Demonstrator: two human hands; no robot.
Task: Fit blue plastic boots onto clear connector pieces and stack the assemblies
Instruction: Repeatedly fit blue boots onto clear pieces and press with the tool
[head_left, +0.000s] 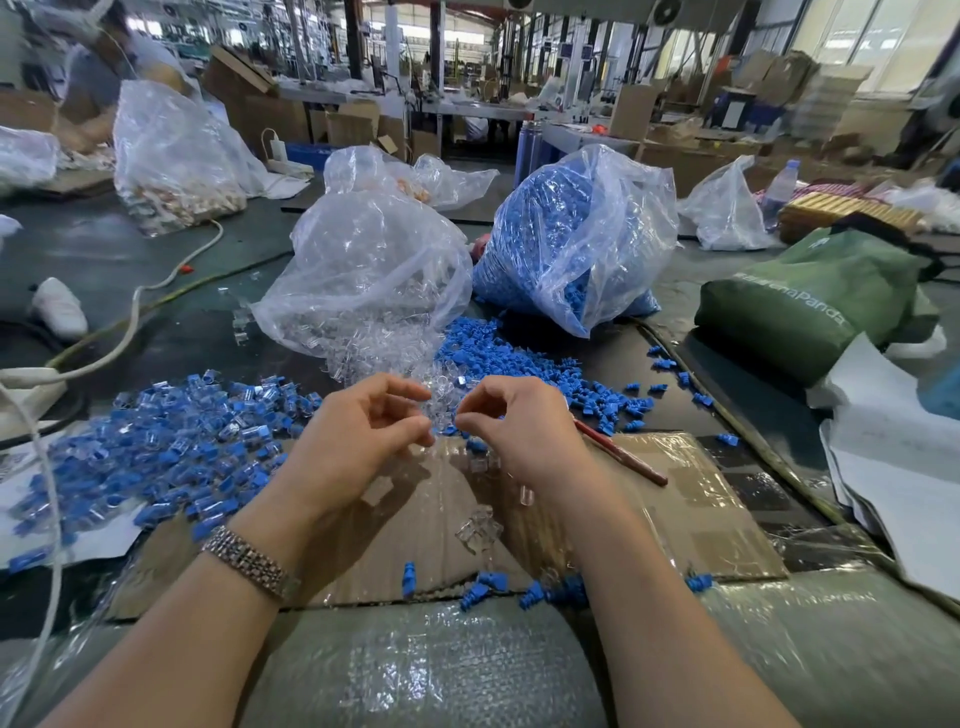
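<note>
**First onlooker:** What is the person at the bench doing?

**Second onlooker:** Both hands hover over taped cardboard (675, 519). The left hand (358, 436) and right hand (519, 431) have curled fingers, tips nearly meeting above the spill of clear connector pieces (363, 358). Whether either pinches a clear piece, I cannot tell; the plastic is see-through and too small.

**First onlooker:** Where are the parts?

**Second onlooker:** Loose blue boots (519, 358) lie just beyond the right hand, below their bag (576, 234). Finished assemblies (171, 441) are heaped to the left.

**First onlooker:** How should the fitting go?

**Second onlooker:** I would say line the boot's opening squarely with the connector, then push straight, without twisting.
</note>
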